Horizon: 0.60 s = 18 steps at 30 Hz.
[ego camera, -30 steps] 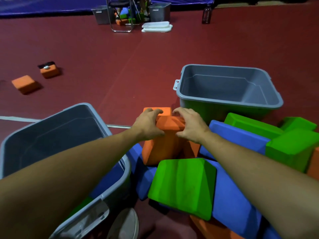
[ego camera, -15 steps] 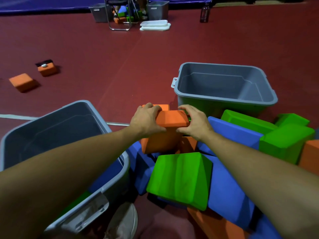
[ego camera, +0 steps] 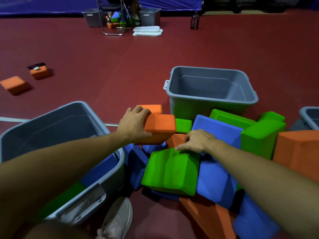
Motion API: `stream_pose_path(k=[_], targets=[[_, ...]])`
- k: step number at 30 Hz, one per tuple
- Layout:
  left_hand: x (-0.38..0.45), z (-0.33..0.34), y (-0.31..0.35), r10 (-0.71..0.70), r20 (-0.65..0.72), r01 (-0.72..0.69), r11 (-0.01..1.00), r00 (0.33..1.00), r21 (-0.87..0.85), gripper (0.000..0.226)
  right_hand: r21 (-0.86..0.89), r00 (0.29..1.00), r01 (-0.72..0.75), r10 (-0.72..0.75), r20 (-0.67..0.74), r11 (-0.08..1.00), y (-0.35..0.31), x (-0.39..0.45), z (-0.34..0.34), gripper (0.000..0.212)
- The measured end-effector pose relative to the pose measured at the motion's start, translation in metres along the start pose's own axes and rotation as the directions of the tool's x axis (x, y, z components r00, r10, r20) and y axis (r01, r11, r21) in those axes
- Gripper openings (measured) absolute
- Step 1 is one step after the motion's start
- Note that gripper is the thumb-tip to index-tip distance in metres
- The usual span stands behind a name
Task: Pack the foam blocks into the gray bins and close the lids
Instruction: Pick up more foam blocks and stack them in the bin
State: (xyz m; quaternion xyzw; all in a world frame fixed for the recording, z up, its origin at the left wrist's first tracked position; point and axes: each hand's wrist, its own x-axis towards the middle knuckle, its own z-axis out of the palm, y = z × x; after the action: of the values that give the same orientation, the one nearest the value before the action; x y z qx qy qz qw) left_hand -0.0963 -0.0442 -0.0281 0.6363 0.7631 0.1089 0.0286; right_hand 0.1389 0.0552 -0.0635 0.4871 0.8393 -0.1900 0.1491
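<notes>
The floor (ego camera: 103, 66) is a deep maroon red all over, crossed by one pale grey stripe (ego camera: 10, 119) left of the near bin. That near bin (ego camera: 110, 152) is plain grey, with blue and green showing inside it; the far bin (ego camera: 212, 99) beyond the pile is the same flat grey. The block under the left hand (ego camera: 133, 126) is solid orange (ego camera: 160, 125). Just below it lies a bright green block (ego camera: 170, 171), unpatterned, against blue blocks (ego camera: 214, 180). Far left of the near bin sit two more orange blocks (ego camera: 14, 84), one topped with black. Behind the far bin, white lids (ego camera: 147, 31) and a blue backdrop (ego camera: 51, 6).
</notes>
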Motion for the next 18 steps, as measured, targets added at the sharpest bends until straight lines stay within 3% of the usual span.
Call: stream_pose_path(k=[4, 10, 14, 18], targets=[[-0.014, -0.004, 0.000, 0.020, 0.007, -0.020, 1.000, 1.000, 0.021, 0.088, -0.103, 0.995, -0.033, 0.043, 0.093, 0.994, -0.003, -0.014, 0.008, 0.089], [-0.028, -0.007, -0.007, 0.016, -0.003, -0.016, 0.999, 1.000, 0.033, 0.088, 0.170, 0.999, -0.044, 0.043, 0.012, 0.984, -0.004, -0.021, 0.017, 0.084], [-0.031, -0.011, -0.014, -0.018, -0.093, 0.021, 0.999, 0.996, 0.034, 0.085, 0.276, 0.994, 0.036, -0.007, -0.107, 0.960, -0.016, -0.028, 0.011, 0.071], [-0.033, -0.014, -0.022, -0.075, -0.142, 0.074, 0.997, 0.987, -0.012, 0.088, 0.424, 0.925, 0.100, 0.072, -0.372, 0.900, -0.027, -0.029, -0.010, 0.069]])
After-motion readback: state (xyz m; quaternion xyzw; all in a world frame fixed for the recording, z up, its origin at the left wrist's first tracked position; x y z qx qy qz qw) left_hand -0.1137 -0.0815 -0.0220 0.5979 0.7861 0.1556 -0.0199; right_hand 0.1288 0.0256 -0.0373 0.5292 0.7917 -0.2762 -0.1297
